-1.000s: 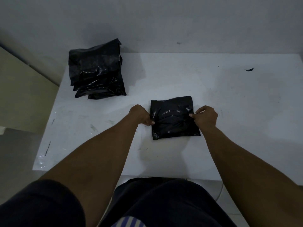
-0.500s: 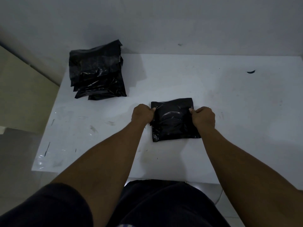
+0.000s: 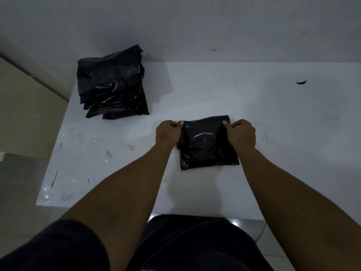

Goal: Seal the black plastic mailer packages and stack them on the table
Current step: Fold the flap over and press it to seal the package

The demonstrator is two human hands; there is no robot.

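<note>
Mailer (image 3: 207, 145) flat on white tabletop (image 3: 273, 118); L hand (image 3: 168, 133) pinches its left edge, R hand (image 3: 241, 133) its right. Mailer stack (image 3: 112, 89) at far-left corner, well apart.

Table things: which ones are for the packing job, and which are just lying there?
For the job: the black mailer, pinched by the left hand and right hand; the stack of mailers; the table.
Lying about: the dark scrap at far right; shiny bits near the left edge.
</note>
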